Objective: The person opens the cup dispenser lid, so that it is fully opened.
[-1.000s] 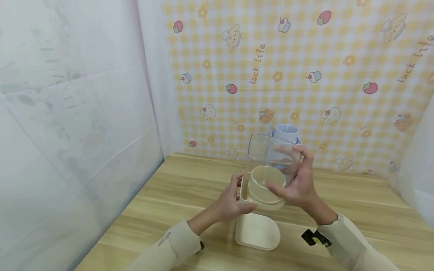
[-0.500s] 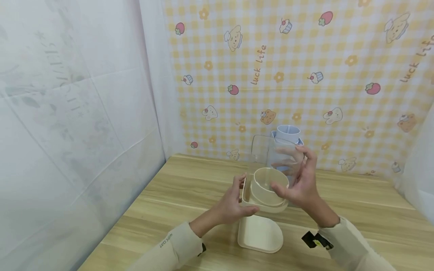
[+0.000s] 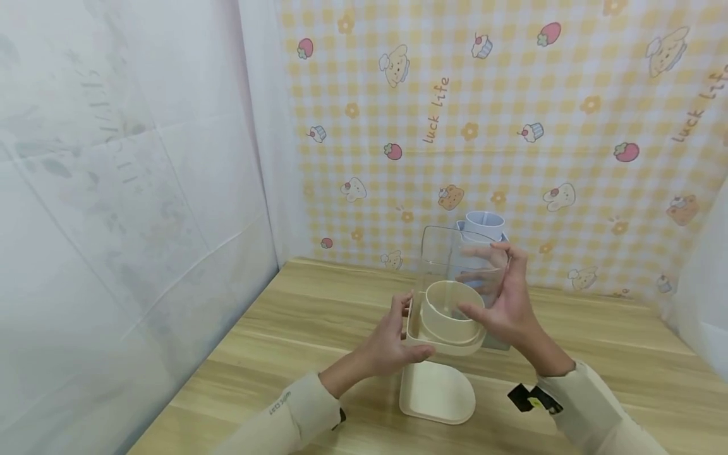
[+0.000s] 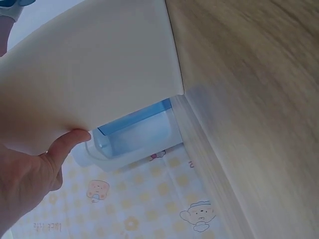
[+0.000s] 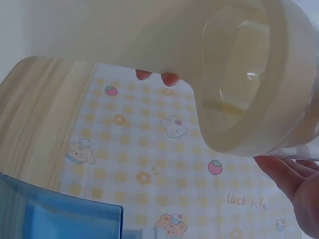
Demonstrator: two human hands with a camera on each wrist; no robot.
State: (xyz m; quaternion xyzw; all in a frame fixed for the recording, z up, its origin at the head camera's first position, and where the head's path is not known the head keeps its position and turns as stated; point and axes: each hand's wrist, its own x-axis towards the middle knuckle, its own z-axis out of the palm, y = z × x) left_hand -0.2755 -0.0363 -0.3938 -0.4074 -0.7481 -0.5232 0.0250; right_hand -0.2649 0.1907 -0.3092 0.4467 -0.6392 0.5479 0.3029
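In the head view, a cream stand has a shallow upper tray (image 3: 455, 349) with a round cup-like collar (image 3: 446, 330) in it. Below lies its flat, round-ended base plate (image 3: 436, 393). My left hand (image 3: 383, 341) grips the tray's left side, its thumb along the front. A clear, see-through container (image 3: 436, 246) rises tilted behind and around the collar. My right hand (image 3: 509, 309) holds the container's right side, fingers behind and thumb in front near the collar. In the left wrist view, the stand's smooth cream panel (image 4: 109, 64) covers most of the left hand's fingers.
A light blue piece with a round cup (image 3: 485, 220) on top stands behind the clear container, near the patterned cloth backdrop (image 3: 352, 158). White cloth (image 3: 142, 189) hangs at the left. The wooden table (image 3: 256, 366) runs under everything.
The head view has shifted slightly. Both hands keep their holds on the stand and the clear container, with the right thumb moved a little to the right.
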